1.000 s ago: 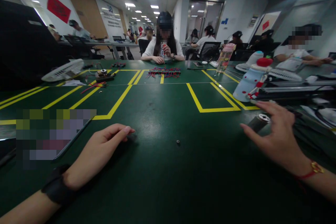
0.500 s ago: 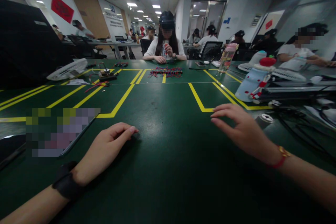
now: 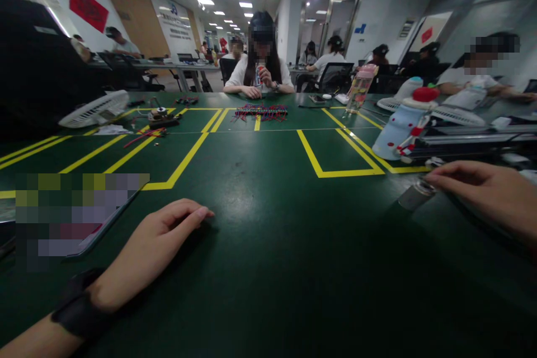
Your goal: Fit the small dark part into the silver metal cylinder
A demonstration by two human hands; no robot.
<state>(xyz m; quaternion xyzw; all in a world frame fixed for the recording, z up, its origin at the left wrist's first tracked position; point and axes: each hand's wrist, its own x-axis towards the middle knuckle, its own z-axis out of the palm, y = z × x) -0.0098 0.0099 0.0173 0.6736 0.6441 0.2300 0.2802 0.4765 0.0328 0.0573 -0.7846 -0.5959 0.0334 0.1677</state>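
On the near left of the dark green table rests my left hand (image 3: pixel 161 238), empty, its fingers loosely bent and the thumb stretched forward. A dark band circles that wrist. Farther right, my right hand (image 3: pixel 482 190) has thumb and fingers pinched at the upper end of a small grey metal cylinder (image 3: pixel 415 196). The cylinder leans or lies at a slant. Part of its end is covered by the fingertips, and the far side of the hand is out of sight. Left of my left hand lies a flat panel (image 3: pixel 104 232), mostly pixelated.
Yellow tape (image 3: pixel 191 159) marks areas on the table. A light blue bottle (image 3: pixel 392 128), a pink-lidded bottle (image 3: pixel 361 92) and cables stand or lie right. A white fan (image 3: pixel 94 109), wires and a bundle of coloured wires (image 3: pixel 262 112) lie farther back. A person (image 3: pixel 260 67) sits opposite.
My right hand has moved right, from above the table to the metal cylinder, and its fingers have closed there. My left hand stays nearly still. The view has shifted slightly.
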